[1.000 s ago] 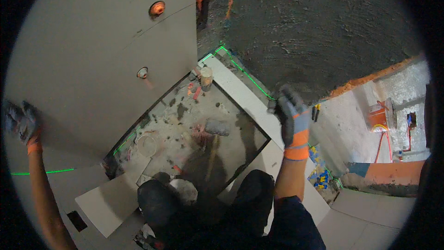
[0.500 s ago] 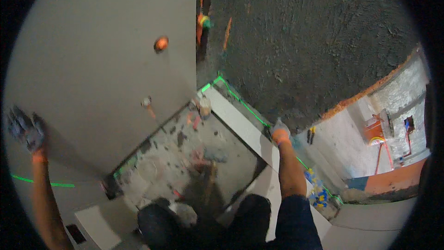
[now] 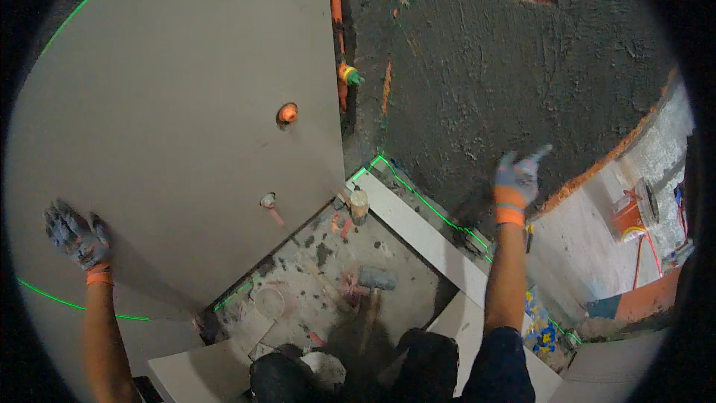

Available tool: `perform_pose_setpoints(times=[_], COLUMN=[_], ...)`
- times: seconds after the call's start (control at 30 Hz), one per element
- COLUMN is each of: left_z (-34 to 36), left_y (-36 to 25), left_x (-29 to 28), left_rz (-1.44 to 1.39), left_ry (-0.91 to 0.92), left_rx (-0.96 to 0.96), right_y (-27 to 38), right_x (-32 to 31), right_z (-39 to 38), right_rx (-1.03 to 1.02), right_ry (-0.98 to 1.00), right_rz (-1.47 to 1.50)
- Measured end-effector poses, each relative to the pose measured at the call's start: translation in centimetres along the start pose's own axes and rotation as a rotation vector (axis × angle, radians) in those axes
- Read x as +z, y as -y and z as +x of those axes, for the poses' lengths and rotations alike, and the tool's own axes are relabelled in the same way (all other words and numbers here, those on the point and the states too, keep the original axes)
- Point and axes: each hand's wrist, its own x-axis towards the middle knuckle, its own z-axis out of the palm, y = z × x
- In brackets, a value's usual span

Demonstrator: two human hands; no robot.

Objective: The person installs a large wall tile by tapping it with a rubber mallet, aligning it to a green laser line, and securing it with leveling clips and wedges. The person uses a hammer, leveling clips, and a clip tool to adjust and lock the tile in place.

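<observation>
While I observe remotely, the left gloved hand (image 3: 78,235) is spread wide, empty, over the large grey panel (image 3: 186,119), through which an orange fitting (image 3: 288,113) pokes. A mallet (image 3: 377,278) lies on the floor (image 3: 406,254). Further right, the right gloved hand (image 3: 518,177) has two digits wide apart, nothing visibly held, before the dark rough wall (image 3: 477,67); contact I cannot tell. Far right: orange bucket (image 3: 630,216).
</observation>
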Motion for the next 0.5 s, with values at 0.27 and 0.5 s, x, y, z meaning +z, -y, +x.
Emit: perform_pose_setpoints(times=[0.27, 0.5], left_z=[0.0, -0.4], left_y=[-0.7, -0.8], left_x=[-0.1, -0.5], left_rz=[0.014, -0.015], left_ry=[0.068, 0.050], left_rx=[-0.037, -0.037], right_y=[-0.1, 16.2], right_x=[3.6, 2.3], right_z=[-1.6, -9.7], right_rx=[-0.208, -0.593], right_ry=[0.587, 0.925], right_rz=[-0.054, 0.499])
